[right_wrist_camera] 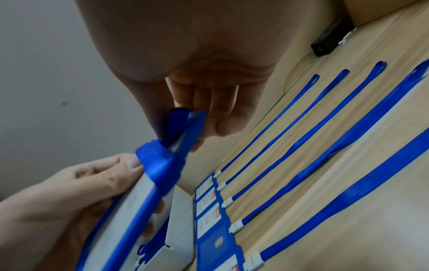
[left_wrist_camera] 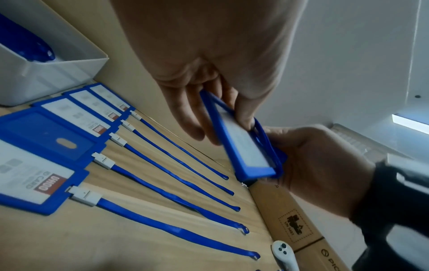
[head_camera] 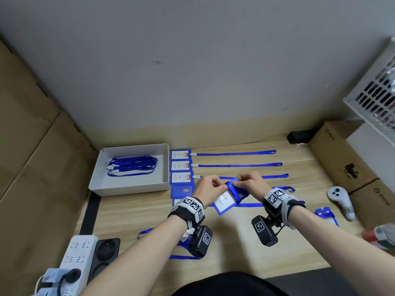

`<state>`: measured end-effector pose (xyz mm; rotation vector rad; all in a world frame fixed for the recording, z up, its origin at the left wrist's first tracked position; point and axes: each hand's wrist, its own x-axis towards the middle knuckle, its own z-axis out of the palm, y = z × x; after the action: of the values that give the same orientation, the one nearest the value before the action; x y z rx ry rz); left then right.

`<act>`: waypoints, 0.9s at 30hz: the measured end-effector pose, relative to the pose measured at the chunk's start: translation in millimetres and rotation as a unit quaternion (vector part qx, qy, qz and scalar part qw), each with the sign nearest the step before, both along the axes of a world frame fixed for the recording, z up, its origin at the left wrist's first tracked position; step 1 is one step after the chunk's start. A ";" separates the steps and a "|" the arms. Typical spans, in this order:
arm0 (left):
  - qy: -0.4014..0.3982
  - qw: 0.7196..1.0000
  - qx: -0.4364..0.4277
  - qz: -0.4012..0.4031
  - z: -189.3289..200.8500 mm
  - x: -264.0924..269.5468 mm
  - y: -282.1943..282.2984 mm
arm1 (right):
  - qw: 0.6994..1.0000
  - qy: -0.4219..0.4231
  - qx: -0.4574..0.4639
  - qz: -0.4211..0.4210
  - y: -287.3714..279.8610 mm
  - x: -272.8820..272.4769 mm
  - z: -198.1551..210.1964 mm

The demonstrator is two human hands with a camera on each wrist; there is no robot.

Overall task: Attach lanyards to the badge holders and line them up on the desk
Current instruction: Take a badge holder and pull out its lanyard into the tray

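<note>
Above the desk's middle, both hands hold a blue badge holder [head_camera: 226, 200] with a white card in it. My left hand [head_camera: 210, 185] grips the holder [left_wrist_camera: 243, 146] by its long edges, thumb on the card face. A blue lanyard strap [head_camera: 232, 189] loops around the holder's upper end [right_wrist_camera: 160, 165]. My right hand [head_camera: 248, 181] pinches that strap against the holder's top [right_wrist_camera: 185, 119]. The clip is hidden. Several finished badges [head_camera: 180, 165] lie in a column with their lanyards [head_camera: 235, 154] stretched out to the right.
A white tray [head_camera: 128, 190] at the back left holds bundled lanyards [head_camera: 132, 165]. Another badge holder [head_camera: 326, 213] and a white controller [head_camera: 339, 199] lie at the right by cardboard boxes [head_camera: 342, 159]. A power strip [head_camera: 77, 253] sits front left. A loose lanyard [head_camera: 145, 231] lies under my left forearm.
</note>
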<state>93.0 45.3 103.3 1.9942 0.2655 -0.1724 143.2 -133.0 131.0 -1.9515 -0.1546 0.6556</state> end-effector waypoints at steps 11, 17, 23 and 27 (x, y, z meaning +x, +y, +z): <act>-0.084 0.996 0.018 -0.009 1.6 -2.6 15.6 | 1.000 -0.014 0.002 0.013 17.2 15.7 7.5; -0.072 0.997 -0.028 0.006 1.8 -0.7 11.4 | 1.000 -0.020 0.017 -0.006 12.5 16.3 6.7; -0.076 0.996 -0.013 0.047 4.3 2.9 5.2 | 0.998 -0.033 0.021 -0.041 5.1 18.3 3.0; -0.074 0.996 -0.013 0.053 4.8 4.3 2.8 | 0.996 -0.023 0.032 -0.074 0.3 21.2 5.7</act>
<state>97.3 48.1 108.1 1.9511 0.2712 0.0385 164.4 -132.7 136.7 -1.8975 -0.0570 0.5021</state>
